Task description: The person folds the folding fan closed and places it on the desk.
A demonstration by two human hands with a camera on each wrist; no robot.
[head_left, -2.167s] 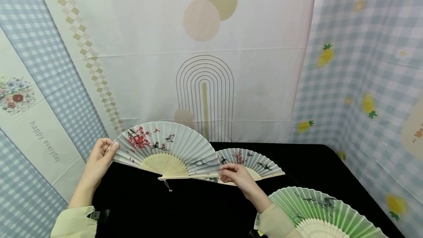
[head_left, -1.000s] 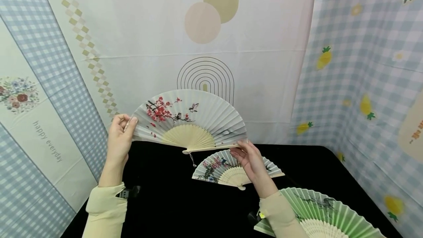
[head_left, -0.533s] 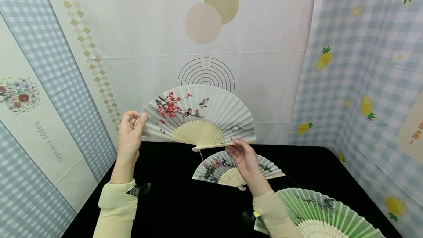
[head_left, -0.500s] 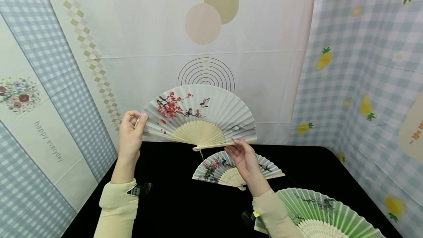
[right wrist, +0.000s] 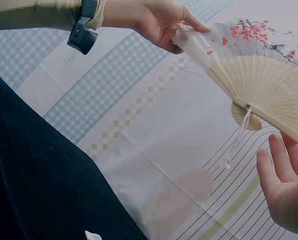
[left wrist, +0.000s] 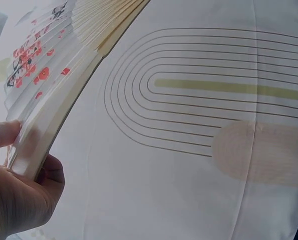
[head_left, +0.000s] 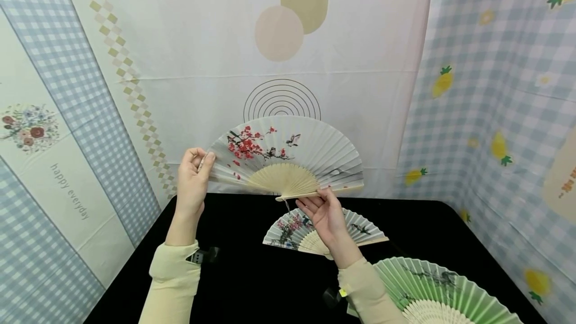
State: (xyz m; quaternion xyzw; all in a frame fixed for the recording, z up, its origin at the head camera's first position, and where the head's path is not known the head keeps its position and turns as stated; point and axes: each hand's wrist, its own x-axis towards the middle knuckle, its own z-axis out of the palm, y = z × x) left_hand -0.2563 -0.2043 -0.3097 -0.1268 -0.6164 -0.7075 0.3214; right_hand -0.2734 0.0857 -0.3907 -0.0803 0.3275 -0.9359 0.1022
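A white folding fan (head_left: 288, 156) painted with red blossoms and birds is spread wide and held upright above the black table (head_left: 252, 274). My left hand (head_left: 202, 156) pinches its left guard stick between thumb and fingers; the left wrist view shows that hand (left wrist: 24, 165) on the fan's (left wrist: 44, 95) folded edge. My right hand (head_left: 317, 199) is under the right guard stick, with straight fingers touching it from below. In the right wrist view the right hand (right wrist: 281, 160) lies flat beneath the bamboo ribs of the fan (right wrist: 258, 85), and a thin tassel (right wrist: 236, 142) hangs from the pivot.
A smaller white flowered fan (head_left: 288, 229) lies spread on the table, partly behind my right wrist. A green fan (head_left: 441, 286) lies spread at the near right. Printed cloth backdrops (head_left: 135, 64) close off the back, left and right sides.
The blossom fan has risen from just above the table and shifted right. Both hands moved with it, and my right fingers now lie straight under the right guard.
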